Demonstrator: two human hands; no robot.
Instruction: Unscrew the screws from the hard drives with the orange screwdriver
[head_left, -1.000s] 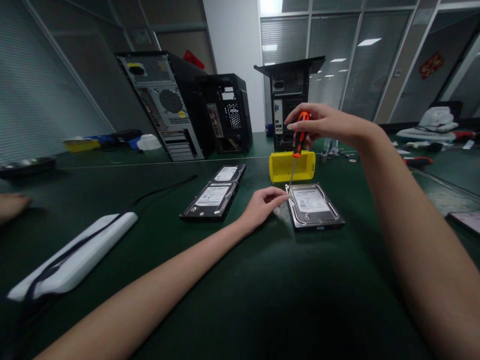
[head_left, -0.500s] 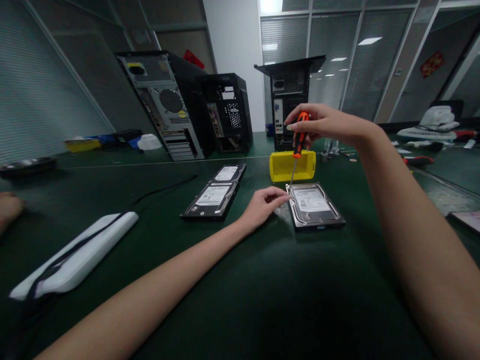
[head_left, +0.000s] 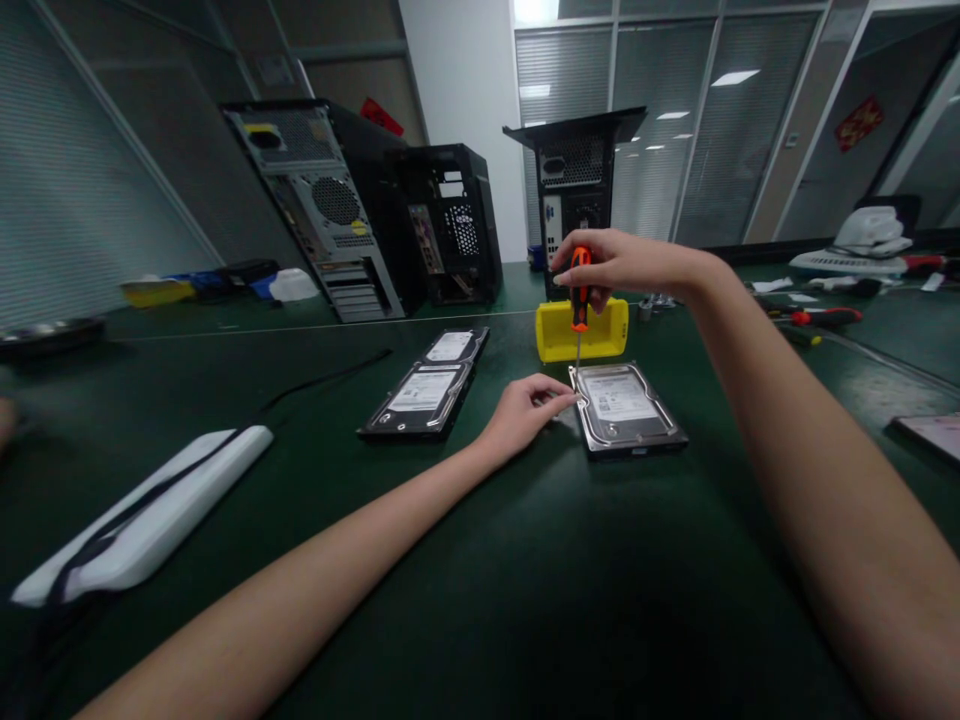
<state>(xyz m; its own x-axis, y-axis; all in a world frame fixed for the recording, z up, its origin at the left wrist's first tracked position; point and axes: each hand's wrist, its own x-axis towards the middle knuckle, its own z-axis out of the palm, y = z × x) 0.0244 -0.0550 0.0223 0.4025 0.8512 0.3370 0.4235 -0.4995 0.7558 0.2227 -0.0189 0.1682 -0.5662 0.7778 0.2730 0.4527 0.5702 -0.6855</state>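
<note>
A hard drive (head_left: 619, 400) lies label up on the dark green table in front of me. My right hand (head_left: 600, 265) grips an orange and black screwdriver (head_left: 580, 300) from above, its shaft nearly upright and its tip at the drive's left edge. Beside that tip, my left hand (head_left: 529, 410) has thumb and forefinger pinched together against the same edge; what lies between them, if anything, is hidden. Just behind the drive stands a yellow plastic tray (head_left: 555, 335). Left of my left hand lie two more hard drives, the nearer one (head_left: 424, 392) and the farther one (head_left: 451, 346).
Computer cases stand at the back: a large one (head_left: 375, 200), a smaller one (head_left: 476, 220) and one with a raised panel (head_left: 581, 165). A white power strip-like bar (head_left: 180, 505) with a black cord lies left. Tools, including a red-handled one (head_left: 825, 317), lie right.
My right hand has shifted left and slightly down, and the screwdriver has gone from tilted to nearly upright. My left hand stays at the drive's edge. Another person's hand at far left has moved mostly out of view.
</note>
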